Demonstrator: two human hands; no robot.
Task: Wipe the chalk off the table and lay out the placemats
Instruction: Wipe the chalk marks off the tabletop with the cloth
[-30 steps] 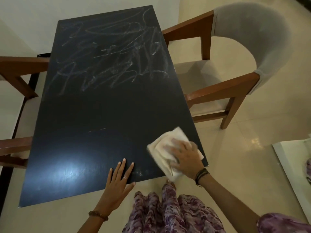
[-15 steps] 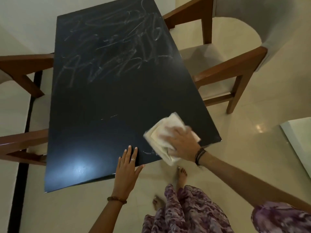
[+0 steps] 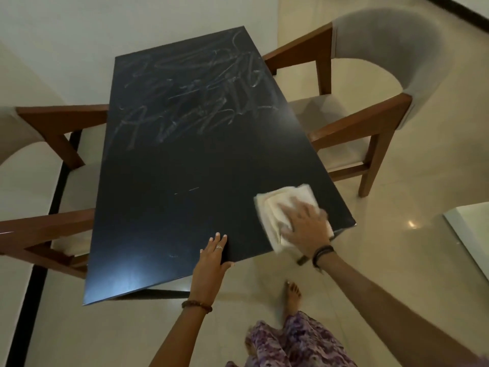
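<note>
Here right hand (image 3: 304,229) presses cloth (image 3: 275,205) on table (image 3: 172,221); chalk scrawl (image 3: 195,109) seemingly illegible.

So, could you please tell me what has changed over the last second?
The right hand slid the cloth slightly rightward, toward the near right corner of the table; the left hand drew its fingers together. The chalk scribbles and the left hand's place stayed.
</note>
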